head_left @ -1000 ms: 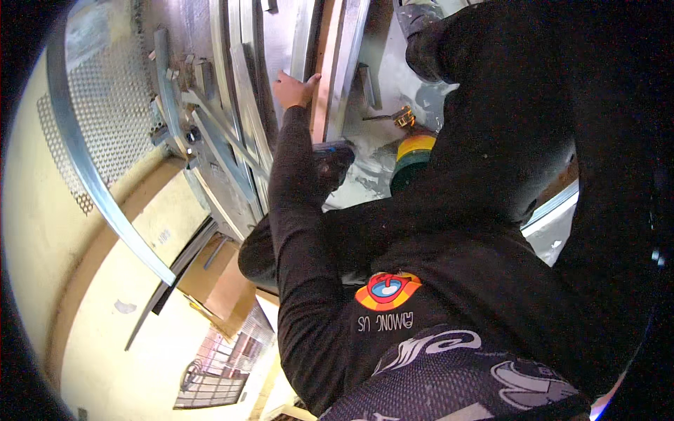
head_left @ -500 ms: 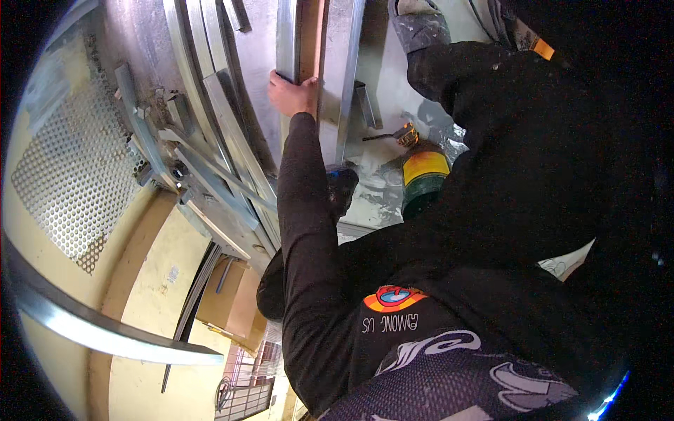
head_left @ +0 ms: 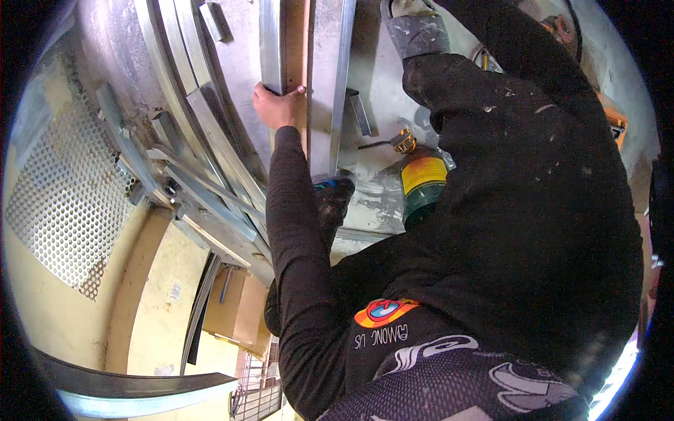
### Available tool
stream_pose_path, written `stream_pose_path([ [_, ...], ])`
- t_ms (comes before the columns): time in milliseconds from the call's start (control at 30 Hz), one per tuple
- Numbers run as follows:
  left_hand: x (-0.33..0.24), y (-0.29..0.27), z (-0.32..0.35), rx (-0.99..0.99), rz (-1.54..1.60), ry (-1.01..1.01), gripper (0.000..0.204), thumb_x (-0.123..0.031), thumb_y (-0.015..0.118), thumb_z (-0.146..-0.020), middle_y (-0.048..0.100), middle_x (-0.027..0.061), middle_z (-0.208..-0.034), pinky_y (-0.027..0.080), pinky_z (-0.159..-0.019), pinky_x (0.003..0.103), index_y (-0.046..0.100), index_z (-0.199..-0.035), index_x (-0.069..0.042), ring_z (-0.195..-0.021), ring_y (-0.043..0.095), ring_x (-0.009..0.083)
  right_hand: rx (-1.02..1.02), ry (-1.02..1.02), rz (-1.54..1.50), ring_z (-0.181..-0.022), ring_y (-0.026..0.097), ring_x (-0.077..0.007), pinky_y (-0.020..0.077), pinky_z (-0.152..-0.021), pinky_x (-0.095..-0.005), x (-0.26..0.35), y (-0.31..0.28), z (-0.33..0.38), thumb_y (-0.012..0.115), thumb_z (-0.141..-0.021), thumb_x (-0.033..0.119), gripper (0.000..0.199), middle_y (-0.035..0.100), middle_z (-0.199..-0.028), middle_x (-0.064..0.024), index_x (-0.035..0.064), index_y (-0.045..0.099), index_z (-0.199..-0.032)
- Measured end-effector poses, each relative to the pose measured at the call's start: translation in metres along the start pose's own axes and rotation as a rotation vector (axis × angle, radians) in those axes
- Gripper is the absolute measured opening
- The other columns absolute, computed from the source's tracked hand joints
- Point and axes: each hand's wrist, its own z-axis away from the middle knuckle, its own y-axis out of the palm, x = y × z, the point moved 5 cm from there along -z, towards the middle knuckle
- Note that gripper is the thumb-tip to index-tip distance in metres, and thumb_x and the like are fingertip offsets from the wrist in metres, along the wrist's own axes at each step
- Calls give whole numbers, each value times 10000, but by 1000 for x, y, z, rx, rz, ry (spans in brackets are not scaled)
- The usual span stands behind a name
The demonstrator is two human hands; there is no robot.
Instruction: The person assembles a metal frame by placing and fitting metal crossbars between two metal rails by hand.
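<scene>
My left hand (head_left: 277, 107) is closed over a long silvery metal profile (head_left: 271, 42) lying lengthwise on the floor. A reddish-brown strip (head_left: 297, 42) runs along its right side, and my thumb reaches to that strip. My fingers curl down at the profile's left side. Further right, another silvery profile (head_left: 342, 63) lies roughly parallel. A black sleeve (head_left: 519, 31) crosses the upper right toward the top edge, and my right hand does not show. My dark shoe (head_left: 333, 200) stands below the profiles, and a grey shoe (head_left: 415, 31) is at the top.
Several long metal profiles (head_left: 172, 70) and short offcuts lie to the left, near a perforated sheet (head_left: 67, 182). A yellow-and-black tape measure (head_left: 404, 141) sits by a green container with a yellow band (head_left: 424, 175). An orange tool (head_left: 615, 126) and a black cable (head_left: 577, 35) are at the right.
The view has shifted, so the floor things sit slightly further left and more shows at the upper right. My left hand keeps its grip on the metal profile.
</scene>
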Motion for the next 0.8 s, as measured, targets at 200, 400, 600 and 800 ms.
stream_pose_path([
  [200, -3, -6, 2, -5, -20, 25, 1014, -384, 996, -390, 622, 193, -1101, 519, -839, 475, 547, -1211, 8, -1011, 612, 400, -108, -65, 45, -792, 662, -438, 512, -726, -544, 20, 16, -5, 626, -762, 286, 287, 677, -828, -248, 7, 683, -803],
  [400, -9, -1, 0, -36, -99, 51, 1010, -467, 986, -372, 626, 202, -1050, 519, -804, 490, 551, -1148, 13, -971, 619, 412, -22, -61, 179, -726, 672, -437, 530, -635, -535, 27, 36, -32, 656, -688, 197, 200, 670, -753, -251, 4, 690, -725],
  [600, 2, 4, -2, -52, -113, 81, 1089, -576, 961, -341, 637, 217, -984, 523, -756, 502, 546, -1152, 21, -914, 633, 425, 40, -92, 244, -720, 695, -407, 544, -622, -500, 40, 51, -47, 665, -680, 148, 171, 680, -732, -244, -7, 719, -727],
  [800, 1, 1, -2, -66, -136, 93, 1111, -599, 941, -330, 638, 218, -980, 525, -752, 498, 545, -1161, 24, -913, 635, 428, -21, -126, 233, -723, 699, -400, 547, -632, -492, 40, 56, -42, 677, -684, 147, 164, 686, -735, -232, -7, 717, -725],
])
